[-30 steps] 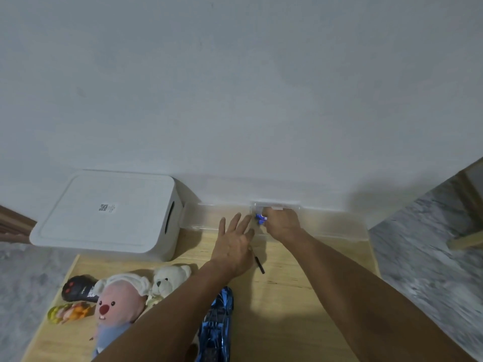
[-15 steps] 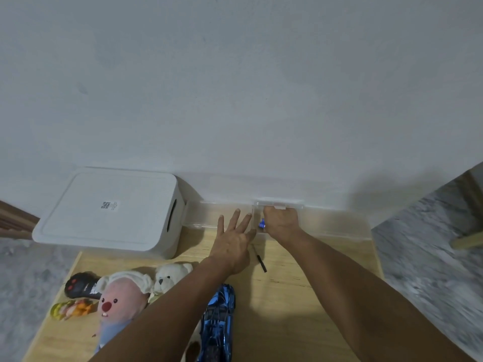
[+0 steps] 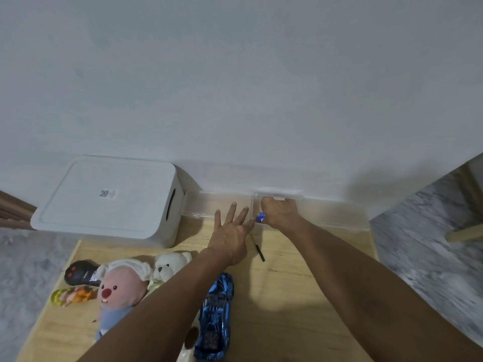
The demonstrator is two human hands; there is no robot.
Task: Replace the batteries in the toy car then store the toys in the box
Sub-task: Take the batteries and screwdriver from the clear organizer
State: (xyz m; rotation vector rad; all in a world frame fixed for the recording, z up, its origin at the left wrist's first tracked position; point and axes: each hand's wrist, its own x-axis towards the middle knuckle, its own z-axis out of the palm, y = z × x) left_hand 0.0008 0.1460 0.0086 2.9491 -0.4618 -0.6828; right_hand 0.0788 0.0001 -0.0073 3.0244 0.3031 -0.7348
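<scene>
On the wooden table (image 3: 300,304), against the wall, sits a big white box (image 3: 109,202) with its lid on. Just to its right, along the wall, lies a long clear plastic case (image 3: 326,212). You can see the table through it.

A pink plush toy (image 3: 120,288) with a red nose lies near the left edge of the table. A small white teddy bear (image 3: 170,265) is tucked just beside it. The blue toy car (image 3: 215,317) lies close to the front of the table, partly under the left arm. A black remote (image 3: 78,273) with red buttons rests to the left of the pink toy, and a little yellow and orange toy (image 3: 70,296) lies below the remote.

The left hand (image 3: 230,236) is flat, with its fingers spread out straight. It holds nothing, and its fingertips reach the edge of the clear case. The right hand (image 3: 279,212) is on the clear case with its fingers curled down; I cannot tell what they are gripping. A small blue battery (image 3: 260,217) shows at the thumb side of that hand. A thin black tool (image 3: 258,248) lies on the table between the two arms.
</scene>
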